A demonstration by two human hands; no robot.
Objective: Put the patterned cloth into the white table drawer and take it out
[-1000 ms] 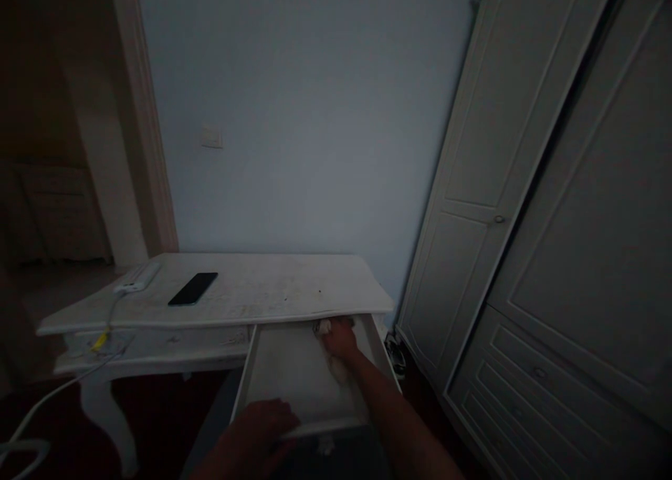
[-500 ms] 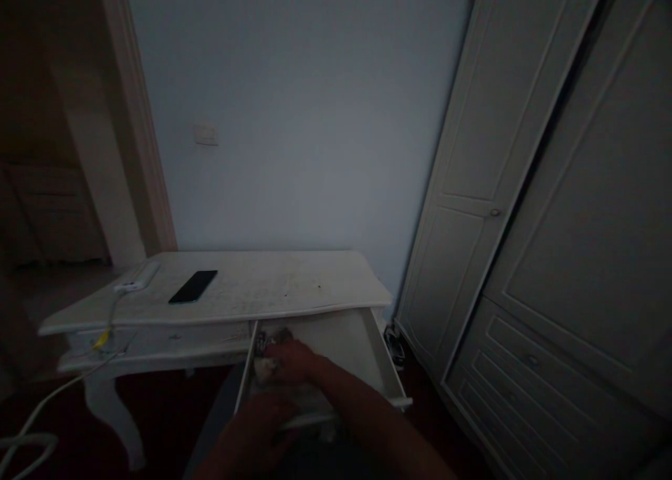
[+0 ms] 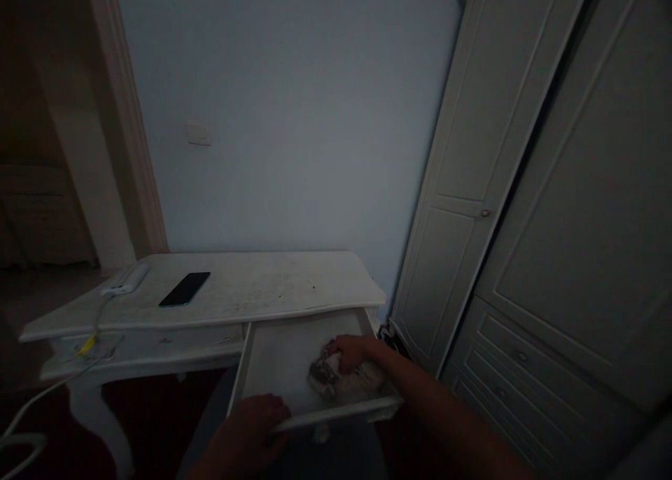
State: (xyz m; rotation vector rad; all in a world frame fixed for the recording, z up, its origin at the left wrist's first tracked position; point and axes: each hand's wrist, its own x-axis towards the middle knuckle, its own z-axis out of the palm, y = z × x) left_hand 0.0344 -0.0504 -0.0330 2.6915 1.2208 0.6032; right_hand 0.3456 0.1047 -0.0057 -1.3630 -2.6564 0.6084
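Note:
A white drawer [image 3: 278,357] is pulled out from the table, tilted in view, with its inside facing up. My right hand [image 3: 351,353] is inside it on the right, fingers closed on a crumpled, light patterned cloth [image 3: 324,383] pressed against the drawer's bottom. Part of the cloth spreads under my wrist toward the front right corner. At the front left corner my left hand [image 3: 255,424] grips the drawer's front edge, its fingers bent over the rim. The thumb is hard to make out in the dim light.
On the white table [image 3: 262,273] lie a black phone [image 3: 185,289] and a white power strip [image 3: 126,279] with a cable [image 3: 97,319] hanging down at the left. A white wardrobe [image 3: 462,186] stands at the right. Dark shoes [image 3: 388,336] sit on the floor beside it.
My right hand and the cloth have moved from the drawer's back left side to its front right. My left hand stays by the front edge, now seen more clearly. The view has shifted slightly.

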